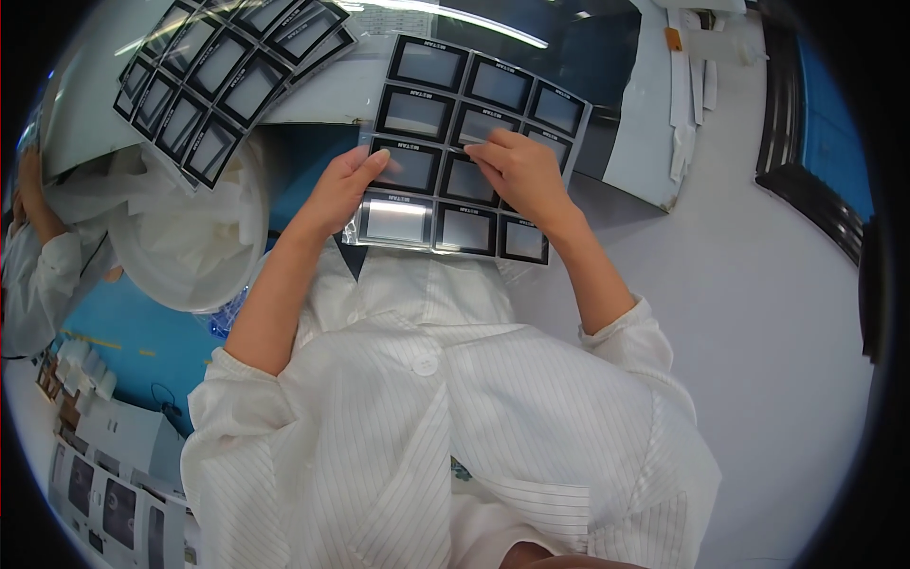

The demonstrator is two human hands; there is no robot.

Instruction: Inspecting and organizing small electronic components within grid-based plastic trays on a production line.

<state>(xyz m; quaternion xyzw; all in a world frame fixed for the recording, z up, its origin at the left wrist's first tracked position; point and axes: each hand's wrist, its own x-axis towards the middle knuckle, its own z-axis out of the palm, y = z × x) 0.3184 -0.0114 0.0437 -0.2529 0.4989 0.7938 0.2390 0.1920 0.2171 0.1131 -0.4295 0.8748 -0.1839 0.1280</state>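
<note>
A sheet of black-framed clear panels (417,166) is tilted in front of me, its lower edge close to my lap. My left hand (346,190) grips its left edge, thumb on top and the other fingers hidden beneath. Over the middle of the sheet, my right hand (521,175) is closed in a pinch, fingertips at or just above a panel. Whatever is between those fingertips is too small to make out. More sheets of the same black-framed kind (223,71) lie in an overlapping, fanned pile at the far left, some jutting past the table edge.
A round whitish bin (263,223) with crumpled pale film stands left, below the pile. The glass-like table top (374,24) reflects a lamp. White papers or strips (682,104) hang at the right. Another person's sleeve (43,275) and arm show at the far left.
</note>
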